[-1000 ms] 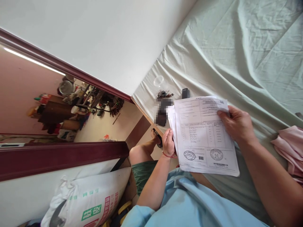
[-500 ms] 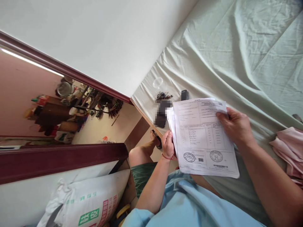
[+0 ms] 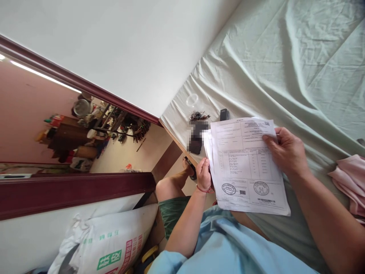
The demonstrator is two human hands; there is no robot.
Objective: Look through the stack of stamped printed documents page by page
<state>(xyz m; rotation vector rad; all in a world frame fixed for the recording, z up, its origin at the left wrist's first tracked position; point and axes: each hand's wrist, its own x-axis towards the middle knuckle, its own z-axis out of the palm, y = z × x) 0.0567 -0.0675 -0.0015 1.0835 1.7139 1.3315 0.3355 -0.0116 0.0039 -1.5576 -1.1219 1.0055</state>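
A stack of printed papers [image 3: 248, 167] with round and oval stamps is held up over my lap. My right hand [image 3: 288, 150] pinches its upper right edge, thumb on the front sheet. My left hand [image 3: 203, 173] is closed on the left edge of the stack, where several sheets fan out slightly; part of its grip is hidden. Just beyond the papers, on the bed, lie a dark phone-like object [image 3: 196, 144], partly blurred out, a bunch of keys [image 3: 199, 116] and a small black case [image 3: 224, 114].
A pale green sheet [image 3: 262, 68] covers the bed on the right. A clear plastic cup [image 3: 192, 101] lies near the wall. Pink cloth [image 3: 349, 180] is at the far right. A white printed sack [image 3: 114, 236] stands lower left, beside a doorway with a dark red frame [image 3: 71, 194].
Both hands keep their hold on the papers. The view has shifted slightly; the front sheet looks nearly the same as before.
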